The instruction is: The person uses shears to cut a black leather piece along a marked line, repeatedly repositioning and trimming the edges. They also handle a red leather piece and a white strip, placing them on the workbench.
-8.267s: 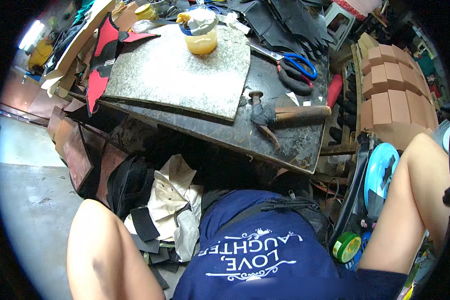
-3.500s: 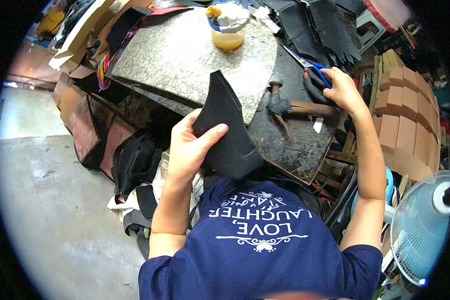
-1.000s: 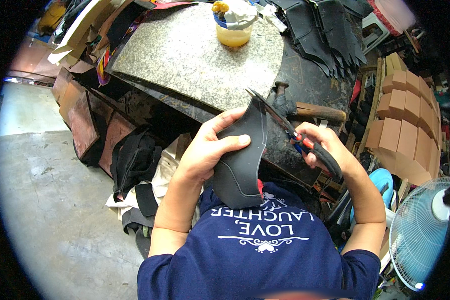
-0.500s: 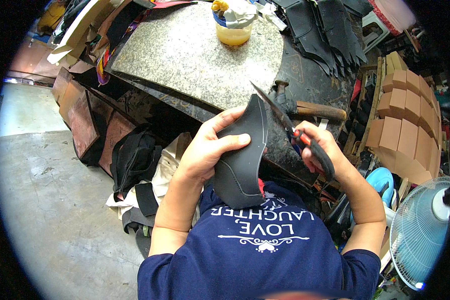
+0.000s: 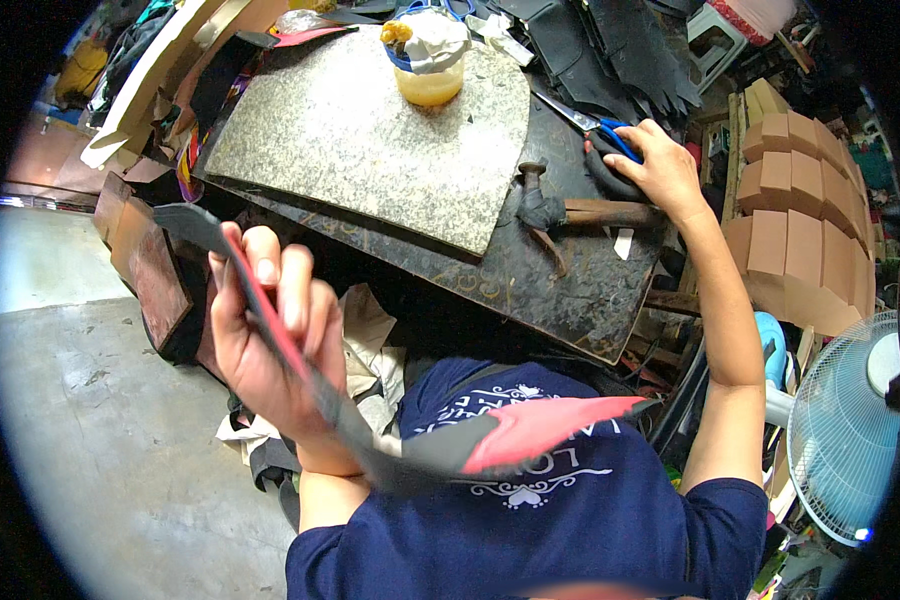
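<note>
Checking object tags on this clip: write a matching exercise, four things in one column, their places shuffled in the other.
1. curved black-and-red flexible piece
2. metal scissors with blue and black handles
3. hammer with a wooden handle
4. translucent tub of yellowish material

A. on the grey speckled slab
B. gripped in the left hand
C. on the dark tabletop, in neither hand
D. touched by the right hand

1-B; 2-D; 3-C; 4-A
</note>
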Available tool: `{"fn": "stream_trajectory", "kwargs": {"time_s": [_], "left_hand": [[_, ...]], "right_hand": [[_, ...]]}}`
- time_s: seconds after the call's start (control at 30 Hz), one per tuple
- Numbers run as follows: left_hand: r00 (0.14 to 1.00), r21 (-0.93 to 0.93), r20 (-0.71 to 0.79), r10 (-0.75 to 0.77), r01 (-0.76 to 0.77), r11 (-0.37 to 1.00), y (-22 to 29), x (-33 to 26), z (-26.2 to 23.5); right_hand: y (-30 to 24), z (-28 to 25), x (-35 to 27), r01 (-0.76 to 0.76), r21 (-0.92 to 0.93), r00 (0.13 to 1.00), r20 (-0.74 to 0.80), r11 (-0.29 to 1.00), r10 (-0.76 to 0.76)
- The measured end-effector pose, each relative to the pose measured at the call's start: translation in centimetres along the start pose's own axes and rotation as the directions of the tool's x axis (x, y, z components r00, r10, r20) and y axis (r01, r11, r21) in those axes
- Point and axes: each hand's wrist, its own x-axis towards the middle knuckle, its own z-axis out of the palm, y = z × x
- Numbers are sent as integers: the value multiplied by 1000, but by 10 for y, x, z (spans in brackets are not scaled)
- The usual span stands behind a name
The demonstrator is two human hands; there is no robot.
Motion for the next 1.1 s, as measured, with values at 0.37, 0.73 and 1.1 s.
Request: {"fn": "stream_trajectory", "kwargs": {"time_s": [0.37, 0.73, 1.1], "left_hand": [[904, 240, -269, -331, 396, 886, -106, -2, -27], [901, 620, -108, -419, 391, 680, -84, 0, -49], [926, 954, 298, -232, -283, 97, -76, -1, -60]], "right_hand": [[-108, -96, -65, 172, 791, 893, 127, 588, -432], [-82, -111, -50, -56, 707, 927, 299, 705, -227], [-50, -89, -49, -258, 798, 879, 428, 544, -210]]}}
